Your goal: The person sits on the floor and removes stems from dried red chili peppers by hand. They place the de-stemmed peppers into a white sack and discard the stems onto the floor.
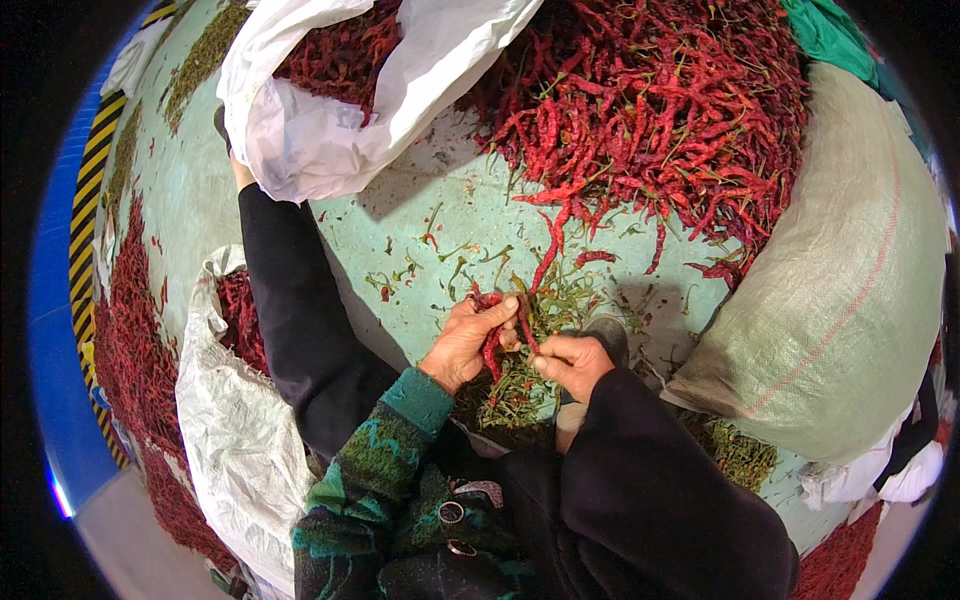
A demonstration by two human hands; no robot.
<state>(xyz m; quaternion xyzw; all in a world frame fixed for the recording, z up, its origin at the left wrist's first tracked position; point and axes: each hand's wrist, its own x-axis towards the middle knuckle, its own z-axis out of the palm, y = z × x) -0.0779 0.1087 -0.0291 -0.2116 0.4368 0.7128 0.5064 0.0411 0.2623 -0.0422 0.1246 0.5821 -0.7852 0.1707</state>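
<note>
My left hand (471,341) holds a few dried red chili peppers (491,352), its thumb pressed over them near the stem ends. Beside it, my right hand (576,365) pinches the lower end of one thin red chili (527,326), whose upper part meets the left fingers. Below and between both hands lies a pile of loose green chili stems (517,394) on the pale green floor. A long red chili (551,251) rests just beyond the left fingertips. Black cloth hides my right wrist.
A large heap of red chilies (637,112) spreads ahead. A white sack (330,161) holding chilies stands ahead left, another white sack (232,435) to my left. A full woven sack (840,285) leans at right. Loose stems (405,274) dot the floor (390,322). A shoe (607,334) shows behind my right hand.
</note>
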